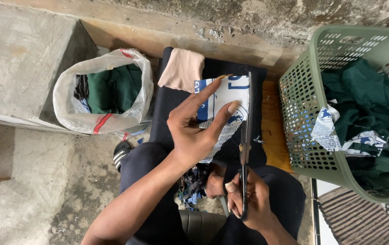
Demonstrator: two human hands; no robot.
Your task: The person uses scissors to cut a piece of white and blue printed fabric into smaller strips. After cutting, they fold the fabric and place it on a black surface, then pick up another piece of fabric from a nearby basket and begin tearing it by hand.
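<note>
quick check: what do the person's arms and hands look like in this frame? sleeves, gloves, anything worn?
Both hands are bare: no gloves, rings or bands show. The left hand has long, pointed nails with a yellowish tint; its forearm is uncovered down to the frame edge, with no sleeve in view. The right hand also shows a long nail, and only a short stretch of bare wrist is visible. No watch or bracelet shows.

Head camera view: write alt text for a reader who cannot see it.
A left hand presses a blue-and-white printed cloth flat while the right hand cuts its edge with scissors. A plastic bag and green basket hold fabric.
</note>
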